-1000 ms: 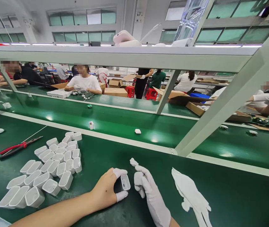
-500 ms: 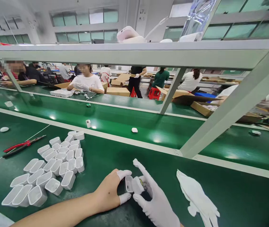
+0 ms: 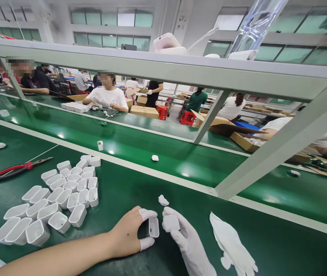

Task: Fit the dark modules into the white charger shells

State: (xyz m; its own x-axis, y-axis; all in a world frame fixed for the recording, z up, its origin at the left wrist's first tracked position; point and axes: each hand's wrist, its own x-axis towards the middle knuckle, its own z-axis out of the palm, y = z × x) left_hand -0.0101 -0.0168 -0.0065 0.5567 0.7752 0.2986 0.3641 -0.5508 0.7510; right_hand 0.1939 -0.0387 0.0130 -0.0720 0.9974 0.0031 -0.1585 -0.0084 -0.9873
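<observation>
My left hand [image 3: 127,232], with white finger cots on its thumb and index finger, grips a small white plastic case [image 3: 153,227] by its ends. The case's open side is turned toward my right hand. In a white glove, my right hand [image 3: 188,239] pinches a small white plastic piece [image 3: 171,223] just right of the case, apart from it. A small white shape [image 3: 162,200] shows beyond the right fingertips; I cannot tell whether it is a glove fingertip. To the left, several open white cases [image 3: 47,212] stand grouped on the green table.
Red-handled pliers [image 3: 22,168] lie behind the cases at left. An empty white glove [image 3: 231,241] lies to the right. Beyond a pale rail runs a green conveyor [image 3: 129,142] carrying a few small parts. A slanted frame post [image 3: 267,142] rises at right; co-workers sit across the line.
My right hand has drawn the white piece slightly away from the case, and its fingers have closed in. The case has turned in my left hand. The camera view has tilted and shifted.
</observation>
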